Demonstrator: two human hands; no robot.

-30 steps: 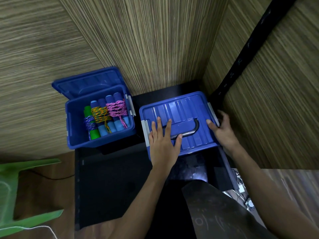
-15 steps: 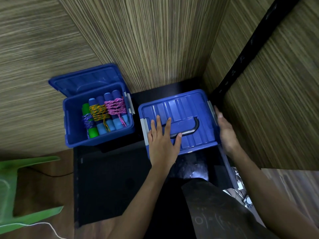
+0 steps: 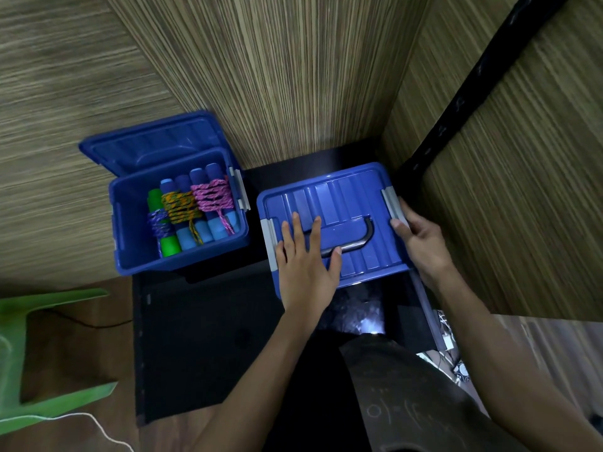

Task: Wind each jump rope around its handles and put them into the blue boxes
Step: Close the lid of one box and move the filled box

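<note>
Right of centre in the frame, the closed blue box (image 3: 329, 220) sits on the dark tabletop (image 3: 202, 337). Flat and spread, the left hand (image 3: 305, 265) presses its lid, likely steadying it, while the right hand (image 3: 421, 239) curls at the grey side latch (image 3: 391, 203), probably to snap it. At centre left, the open blue box (image 3: 130, 223) holds three wound jump ropes (image 3: 189, 210).

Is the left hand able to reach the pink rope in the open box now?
Probably yes: the left hand lies flat on the closed lid, holding nothing, and the open box beside it leaves the pink rope uncovered.
</note>
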